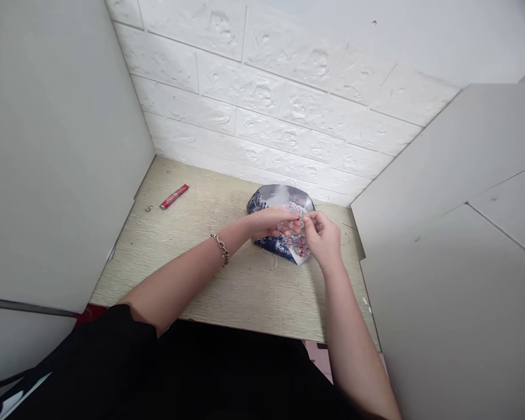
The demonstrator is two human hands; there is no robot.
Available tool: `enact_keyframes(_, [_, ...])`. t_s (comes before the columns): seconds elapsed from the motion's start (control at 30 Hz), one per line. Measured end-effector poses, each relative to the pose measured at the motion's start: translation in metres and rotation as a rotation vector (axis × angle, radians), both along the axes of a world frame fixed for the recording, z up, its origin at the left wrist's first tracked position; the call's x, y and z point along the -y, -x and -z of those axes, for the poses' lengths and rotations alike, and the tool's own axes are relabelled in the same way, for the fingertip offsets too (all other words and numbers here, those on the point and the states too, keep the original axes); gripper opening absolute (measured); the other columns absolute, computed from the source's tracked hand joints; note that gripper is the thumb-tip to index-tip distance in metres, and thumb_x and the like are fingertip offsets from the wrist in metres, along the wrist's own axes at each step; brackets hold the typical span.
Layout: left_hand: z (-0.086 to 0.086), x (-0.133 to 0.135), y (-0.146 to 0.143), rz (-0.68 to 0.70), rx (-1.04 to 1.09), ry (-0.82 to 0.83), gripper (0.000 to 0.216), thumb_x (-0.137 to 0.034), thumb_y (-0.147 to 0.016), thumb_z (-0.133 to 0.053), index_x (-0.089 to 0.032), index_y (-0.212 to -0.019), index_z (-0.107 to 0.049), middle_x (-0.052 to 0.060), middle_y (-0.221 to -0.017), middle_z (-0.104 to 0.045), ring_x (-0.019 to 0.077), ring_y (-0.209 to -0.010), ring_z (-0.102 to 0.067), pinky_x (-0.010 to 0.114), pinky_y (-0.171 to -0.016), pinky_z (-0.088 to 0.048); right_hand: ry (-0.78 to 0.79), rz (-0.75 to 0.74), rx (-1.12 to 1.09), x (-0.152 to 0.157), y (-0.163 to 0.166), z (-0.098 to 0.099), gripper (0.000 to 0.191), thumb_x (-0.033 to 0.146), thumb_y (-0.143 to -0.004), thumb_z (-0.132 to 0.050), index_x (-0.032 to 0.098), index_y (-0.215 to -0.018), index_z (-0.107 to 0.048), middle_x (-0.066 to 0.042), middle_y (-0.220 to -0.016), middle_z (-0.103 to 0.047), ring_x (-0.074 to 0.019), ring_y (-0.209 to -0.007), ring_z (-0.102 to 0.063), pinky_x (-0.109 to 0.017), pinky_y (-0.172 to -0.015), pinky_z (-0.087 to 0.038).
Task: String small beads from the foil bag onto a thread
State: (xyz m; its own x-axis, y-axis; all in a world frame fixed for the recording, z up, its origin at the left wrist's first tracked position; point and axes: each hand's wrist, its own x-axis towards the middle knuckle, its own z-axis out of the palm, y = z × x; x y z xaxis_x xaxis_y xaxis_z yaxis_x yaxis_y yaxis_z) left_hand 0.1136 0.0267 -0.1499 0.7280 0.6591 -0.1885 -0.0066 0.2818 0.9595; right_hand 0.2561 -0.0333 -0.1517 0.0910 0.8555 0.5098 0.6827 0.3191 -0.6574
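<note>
Both hands are raised over a dark blue patterned pouch (280, 249) near the back wall. My right hand (326, 240) pinches a strand of small clear and reddish beads (303, 226) between thumb and fingertips. From the left, my left hand (271, 221) reaches across the pouch and holds the same strand, its thumb close to the right fingertips. Inside the pouch, around and beneath the hands, lie many clear, pink and red beads (301, 251) with some clear plastic. The hands hide much of the strand and the pouch's middle.
A red stick-shaped item (174, 196) lies at the left of the pale wooden tabletop (245, 297), with a small metallic bit (147, 208) beside it. A white brick-pattern wall (262, 111) closes the back. Grey panels stand at the left (61, 146) and right (455, 251).
</note>
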Motion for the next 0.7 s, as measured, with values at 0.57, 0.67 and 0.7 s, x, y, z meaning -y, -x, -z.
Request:
enact_keyframes(0.57, [-0.006,0.006,0.001,0.016,-0.009,-0.074,0.024,-0.037,-0.070,-0.058,-0.013,-0.076,-0.060,0.005,-0.074,-0.058,0.0018,-0.044,-0.042,0.019,-0.033,-0.018,0.126,-0.106,-0.263,-0.005,0.002,0.000,0.018,0.035,-0.074,-0.050,0.017,-0.070,-0.054,0.002,-0.058,-0.055,-0.0097,-0.053,-0.046,-0.023,-0.053,-0.036])
enact_keyframes(0.67, [-0.004,0.005,0.001,-0.002,0.010,-0.084,0.023,-0.036,-0.070,-0.057,-0.013,-0.070,-0.058,0.003,-0.069,-0.057,0.0006,-0.040,-0.037,0.019,-0.031,-0.015,0.211,-0.117,-0.447,-0.009,0.001,0.001,0.014,0.031,-0.072,-0.051,0.018,-0.072,-0.054,0.004,-0.057,-0.054,-0.0087,-0.049,-0.044,-0.022,-0.050,-0.038])
enact_keyframes(0.7, [-0.003,0.004,0.001,-0.003,0.018,-0.080,0.023,-0.036,-0.071,-0.057,-0.013,-0.071,-0.058,0.004,-0.070,-0.058,0.0009,-0.040,-0.038,0.019,-0.031,-0.016,0.238,-0.116,-0.546,-0.011,0.001,0.001,0.010,0.027,-0.070,-0.052,0.018,-0.074,-0.054,0.005,-0.055,-0.052,-0.0081,-0.047,-0.043,-0.022,-0.048,-0.038])
